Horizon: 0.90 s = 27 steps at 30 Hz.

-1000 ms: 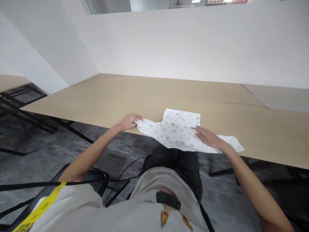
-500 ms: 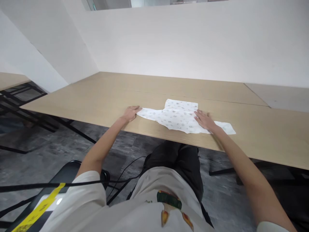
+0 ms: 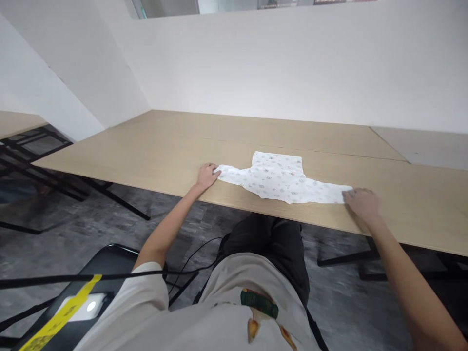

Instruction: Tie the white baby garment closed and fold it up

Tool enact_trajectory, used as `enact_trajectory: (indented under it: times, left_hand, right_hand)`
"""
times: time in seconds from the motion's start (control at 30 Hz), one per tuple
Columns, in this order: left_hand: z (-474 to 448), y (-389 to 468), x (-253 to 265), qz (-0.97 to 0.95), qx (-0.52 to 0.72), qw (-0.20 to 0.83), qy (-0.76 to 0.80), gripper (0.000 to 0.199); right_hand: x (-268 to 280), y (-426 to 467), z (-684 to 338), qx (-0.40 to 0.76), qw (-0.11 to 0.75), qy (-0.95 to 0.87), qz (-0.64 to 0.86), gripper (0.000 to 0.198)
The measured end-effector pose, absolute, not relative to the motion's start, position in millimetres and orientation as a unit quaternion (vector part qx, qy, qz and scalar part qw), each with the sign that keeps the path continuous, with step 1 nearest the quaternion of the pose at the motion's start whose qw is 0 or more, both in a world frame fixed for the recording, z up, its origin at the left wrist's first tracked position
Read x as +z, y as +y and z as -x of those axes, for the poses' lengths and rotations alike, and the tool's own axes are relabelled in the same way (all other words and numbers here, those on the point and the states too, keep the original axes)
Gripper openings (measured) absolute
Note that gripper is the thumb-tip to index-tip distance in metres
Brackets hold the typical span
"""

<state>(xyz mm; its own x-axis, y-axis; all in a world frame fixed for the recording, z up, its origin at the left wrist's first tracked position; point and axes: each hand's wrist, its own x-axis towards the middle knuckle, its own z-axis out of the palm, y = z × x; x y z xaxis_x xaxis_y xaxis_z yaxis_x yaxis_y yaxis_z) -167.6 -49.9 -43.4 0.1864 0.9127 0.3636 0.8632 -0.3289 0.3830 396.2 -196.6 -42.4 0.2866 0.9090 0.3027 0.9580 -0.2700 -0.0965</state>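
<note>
a small printed shirt (image 3: 280, 178) is laid flat near the table (image 3: 146, 146) edge, already spread. one sleeve end is pinched by the left hand (image 3: 206, 175), the other by the right hand (image 3: 360, 202); folding not begun.

White small-print garment (image 3: 280, 178), tan table (image 3: 153, 141)

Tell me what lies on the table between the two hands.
In the head view, a white printed garment lies spread flat on the table, spanning from the left hand to the right hand.
</note>
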Motion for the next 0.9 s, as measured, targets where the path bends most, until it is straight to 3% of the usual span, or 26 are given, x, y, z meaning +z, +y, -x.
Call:
enact_trajectory:
  times: [0.13,0.23,0.4,0.53,0.8,0.9]
  left_hand:
    - [157.3,-54.6,-44.2,-0.754,0.323,0.112,0.561,0.026]
    - [155.8,-57.8,-43.2,-0.731,0.368,0.166,0.551,0.024]
    - [158.1,-55.5,-46.7,-0.674,0.455,0.221,0.538,0.041]
    - [158.4,-53.1,-51.0,-0.662,0.473,0.226,0.536,0.052]
    - [161.4,-50.9,-54.8,-0.672,0.473,0.237,0.519,0.058]
    - [160.7,-51.0,-56.6,-0.657,0.486,0.255,0.517,0.06]
  right_hand:
    - [-14.5,-189.3,-379.3,-0.03,0.107,-0.504,0.856,0.038]
    - [15.9,-184.6,-352.5,-0.051,0.162,-0.487,0.857,0.036]
    - [45.4,-166.9,-269.0,-0.087,0.254,-0.559,0.784,0.032]
    - [38.7,-149.7,-196.5,-0.066,0.255,-0.608,0.749,0.036]
    - [11.3,-147.9,-129.8,-0.002,0.167,-0.637,0.753,0.04]
    - [3.1,-163.2,-113.1,0.022,0.207,-0.66,0.722,0.039]
